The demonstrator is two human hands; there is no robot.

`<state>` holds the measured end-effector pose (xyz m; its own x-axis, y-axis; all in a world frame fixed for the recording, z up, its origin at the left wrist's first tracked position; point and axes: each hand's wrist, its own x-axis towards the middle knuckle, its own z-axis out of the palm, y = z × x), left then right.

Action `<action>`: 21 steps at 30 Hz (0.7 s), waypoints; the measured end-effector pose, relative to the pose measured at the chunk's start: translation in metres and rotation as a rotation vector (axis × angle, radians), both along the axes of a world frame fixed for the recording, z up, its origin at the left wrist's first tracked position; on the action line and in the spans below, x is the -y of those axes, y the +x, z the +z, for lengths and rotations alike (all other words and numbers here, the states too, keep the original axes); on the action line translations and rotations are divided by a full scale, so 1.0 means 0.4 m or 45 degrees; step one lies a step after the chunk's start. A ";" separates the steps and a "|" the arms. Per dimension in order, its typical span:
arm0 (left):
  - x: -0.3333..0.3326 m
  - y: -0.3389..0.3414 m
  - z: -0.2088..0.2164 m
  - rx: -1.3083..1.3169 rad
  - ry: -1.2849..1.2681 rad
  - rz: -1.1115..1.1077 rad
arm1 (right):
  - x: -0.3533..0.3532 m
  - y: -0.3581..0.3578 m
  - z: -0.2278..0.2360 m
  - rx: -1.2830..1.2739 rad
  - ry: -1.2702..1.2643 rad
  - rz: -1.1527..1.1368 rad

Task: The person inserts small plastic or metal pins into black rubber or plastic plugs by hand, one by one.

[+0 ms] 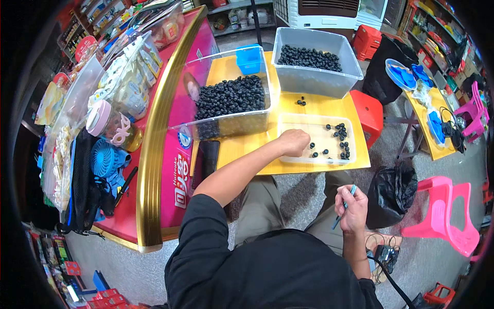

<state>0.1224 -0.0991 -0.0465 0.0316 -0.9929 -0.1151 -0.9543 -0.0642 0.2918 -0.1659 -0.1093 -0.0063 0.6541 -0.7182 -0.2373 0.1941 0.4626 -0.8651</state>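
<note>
My left hand [295, 142] is closed over the left end of a shallow clear tray [315, 123]. Its fingertips face down, and whatever they may hold is hidden. Small black round pieces [343, 149] lie scattered in the tray, mostly toward its right side. Above my right thigh, my right hand [353, 208] is closed around a slim light-blue stick-like tool [346, 205], whose exact kind I cannot make out. Behind the tray stand a large clear bin [242, 125] at left and another translucent bin [314, 82] at right, both holding many such black pieces.
A yellow table [234, 159] carries the bins, with a dark flat object [207, 157] at its left edge. A blue basket [249, 61] sits inside the left bin. Left runs a gold-edged counter [154, 170]. Red stool [366, 116], black bag [393, 193] and pink chair [440, 211] stand right.
</note>
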 end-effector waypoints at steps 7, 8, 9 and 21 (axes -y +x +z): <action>-0.027 0.005 0.015 -0.332 -0.239 0.164 | -0.010 0.011 0.007 -0.011 -0.010 -0.002; -0.032 0.002 0.023 -0.565 -0.349 0.206 | -0.011 0.012 0.006 -0.020 -0.009 -0.014; -0.036 -0.006 0.025 -0.978 -0.298 0.324 | -0.012 0.018 0.006 -0.008 -0.012 -0.010; -0.200 -0.227 0.094 -1.858 -0.655 0.151 | -0.026 0.066 0.040 0.054 -0.057 0.075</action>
